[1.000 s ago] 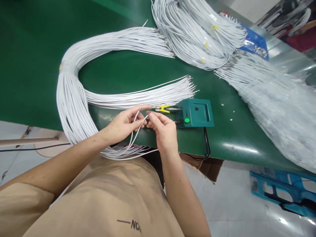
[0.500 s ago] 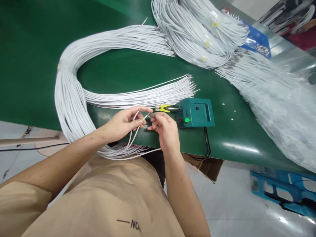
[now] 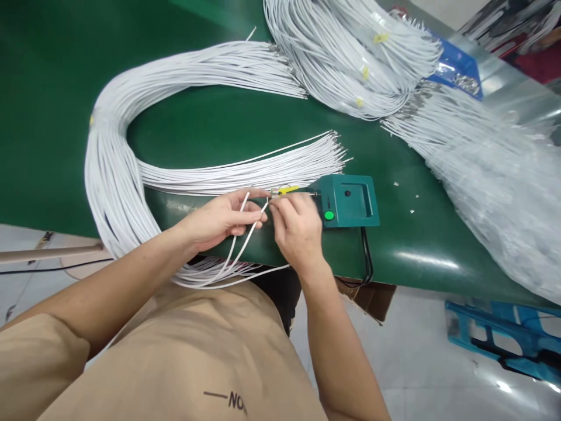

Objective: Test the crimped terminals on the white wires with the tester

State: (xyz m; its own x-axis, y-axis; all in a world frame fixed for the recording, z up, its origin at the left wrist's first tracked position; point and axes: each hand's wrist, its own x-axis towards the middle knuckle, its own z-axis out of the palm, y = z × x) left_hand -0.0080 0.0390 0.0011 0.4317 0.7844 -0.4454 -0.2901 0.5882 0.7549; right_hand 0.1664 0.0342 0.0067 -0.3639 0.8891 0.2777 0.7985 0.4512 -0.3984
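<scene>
Brown cardboard box (image 3: 373,299) left of blue stool (image 3: 504,325).

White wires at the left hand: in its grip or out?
In: the left hand pinches two white wires, their upper ends jutting past its thumb.

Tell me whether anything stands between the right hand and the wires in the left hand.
Nothing visible does. The right hand is right by the tip of one of the wires in the left hand; the device sits to the right, not between.

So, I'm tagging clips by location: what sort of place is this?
Probably a cable workshop: bundled thin white cables and a boxy teal device sit on a glossy green worktop.
</scene>
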